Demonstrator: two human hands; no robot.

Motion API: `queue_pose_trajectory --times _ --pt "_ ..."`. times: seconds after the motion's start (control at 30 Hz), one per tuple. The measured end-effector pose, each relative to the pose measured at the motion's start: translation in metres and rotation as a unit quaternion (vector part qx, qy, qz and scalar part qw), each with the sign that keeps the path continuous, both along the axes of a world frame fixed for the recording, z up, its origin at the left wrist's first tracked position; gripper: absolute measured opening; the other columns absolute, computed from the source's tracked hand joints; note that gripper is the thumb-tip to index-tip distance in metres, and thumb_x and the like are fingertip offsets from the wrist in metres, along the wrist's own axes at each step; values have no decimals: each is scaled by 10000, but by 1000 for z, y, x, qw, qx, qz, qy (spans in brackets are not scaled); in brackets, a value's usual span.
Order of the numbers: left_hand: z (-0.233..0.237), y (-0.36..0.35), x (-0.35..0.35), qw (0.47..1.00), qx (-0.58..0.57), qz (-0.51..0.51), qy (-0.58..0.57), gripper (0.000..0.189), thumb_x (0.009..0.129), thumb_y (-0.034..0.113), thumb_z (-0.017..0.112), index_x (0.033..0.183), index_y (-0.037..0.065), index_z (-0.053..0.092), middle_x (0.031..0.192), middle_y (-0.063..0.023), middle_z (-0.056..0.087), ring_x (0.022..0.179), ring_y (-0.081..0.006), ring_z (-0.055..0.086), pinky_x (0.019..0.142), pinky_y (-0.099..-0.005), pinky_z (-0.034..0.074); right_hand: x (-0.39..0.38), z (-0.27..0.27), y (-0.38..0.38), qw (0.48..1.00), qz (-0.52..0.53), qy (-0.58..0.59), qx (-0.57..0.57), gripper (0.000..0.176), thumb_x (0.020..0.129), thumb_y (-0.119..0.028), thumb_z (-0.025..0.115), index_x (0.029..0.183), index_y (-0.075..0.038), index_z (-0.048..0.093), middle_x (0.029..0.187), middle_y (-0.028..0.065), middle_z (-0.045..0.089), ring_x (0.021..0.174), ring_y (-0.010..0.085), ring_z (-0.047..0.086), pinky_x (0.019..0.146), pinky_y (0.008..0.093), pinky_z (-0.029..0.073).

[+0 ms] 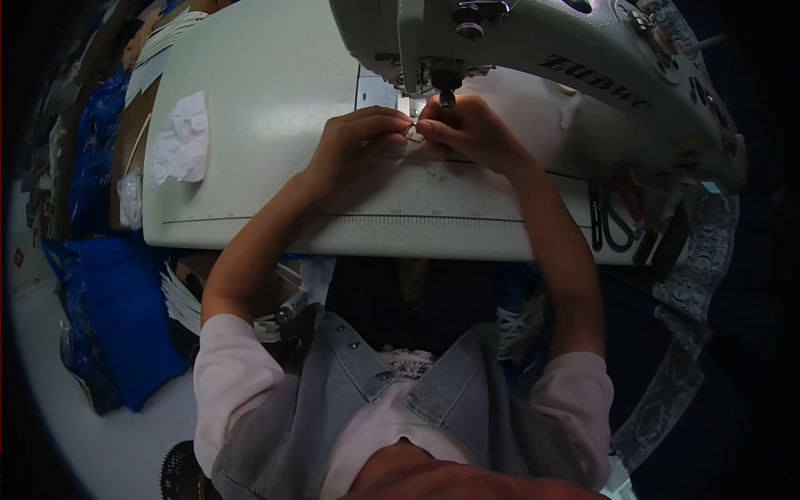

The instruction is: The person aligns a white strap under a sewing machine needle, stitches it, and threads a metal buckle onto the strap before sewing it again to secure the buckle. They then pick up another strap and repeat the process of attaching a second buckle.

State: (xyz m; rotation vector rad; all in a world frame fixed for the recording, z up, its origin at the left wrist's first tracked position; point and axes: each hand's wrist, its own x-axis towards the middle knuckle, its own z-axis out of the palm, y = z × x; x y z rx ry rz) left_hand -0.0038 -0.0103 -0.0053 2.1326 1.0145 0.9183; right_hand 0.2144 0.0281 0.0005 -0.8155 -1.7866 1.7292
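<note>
Both hands meet in front of the needle area of a sewing machine [550,67]. A small metal ring or buckle [414,133], roughly rectangular, sits between my fingertips. My left hand [358,140] pinches it from the left, fingers pressed together. From the right, my right hand [471,133] holds its other side with thumb and forefinger, close below the presser foot. A pale strip seems to run from the buckle under the foot, but it is too small to make out. The metal needle plate [371,92] shows just behind my left hand.
Crumpled white paper [182,140] lies on the table [267,100] at left. Green-handled scissors [617,223] and other tools lie at the right front edge. A blue bag [125,317] and white strips [179,300] are at lower left. Patterned lace ribbon [708,250] hangs at right.
</note>
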Motion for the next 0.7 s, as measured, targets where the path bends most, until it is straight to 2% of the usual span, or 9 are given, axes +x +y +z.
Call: queue_pose_trajectory --times 0.03,0.1,0.17,0.3,0.5,0.57,0.6,0.67,0.7 --pt "0 0 0 999 -40 1 -17 229 825 2 611 1050 35 639 1082 -119 637 976 -209 628 819 -298 506 -2 1 -1 999 -8 -27 20 165 899 -156 604 850 1 599 674 13 586 594 48 530 514 213 436" --pt "-1 1 0 999 -25 1 -31 226 825 1 613 1044 46 645 1060 -103 645 960 -210 638 814 -300 522 -3 3 -4 998 -12 -54 37 153 894 -145 611 867 5 609 681 19 594 601 50 539 524 213 445" --pt "0 1 -1 999 -10 5 -42 223 825 1 615 1038 56 650 1039 -86 653 945 -211 647 809 -302 537 -3 5 -7 1000 -10 -14 21 133 880 -119 624 904 12 625 678 29 604 601 57 550 541 219 457" --pt "2 2 -2 997 -43 1 -69 253 829 -11 604 1067 62 646 1058 -85 651 974 -209 641 837 -297 532 -6 4 -10 997 -10 -44 65 109 902 -98 582 865 5 586 669 16 577 577 66 531 529 220 446" --pt "3 0 -2 996 -62 -2 -69 259 837 -9 600 1084 57 637 1075 -88 646 990 -212 635 854 -295 528 -9 0 -11 998 -30 5 61 83 882 -72 605 858 7 596 652 11 573 576 62 528 521 219 444" --pt "1 0 -3 995 -64 -10 -73 257 843 -5 597 1090 53 633 1077 -88 645 996 -210 633 856 -297 528 -9 0 -10 984 -61 -64 156 86 866 -85 628 864 -2 607 642 27 580 578 74 544 526 236 448" --pt "0 0 -3 991 -94 -10 -90 253 851 -2 589 1096 48 628 1072 -87 645 994 -201 631 857 -296 527 -10 1 -11 984 -61 -65 156 86 866 -85 628 864 -2 607 642 27 580 578 74 544 526 236 448" --pt "0 -1 -2 986 -125 -11 -107 248 860 1 581 1101 43 623 1067 -86 646 992 -193 630 857 -296 526 -13 2 -12 958 -72 -115 251 126 830 -135 657 894 -29 635 695 93 639 595 177 617 564 297 480" --pt "3 -2 -2 984 -147 -2 -104 240 867 6 578 1101 37 620 1055 -82 646 974 -178 630 844 -288 525 -13 0 -12 958 -73 -115 251 126 830 -135 657 894 -29 635 695 93 639 595 177 617 564 297 480"
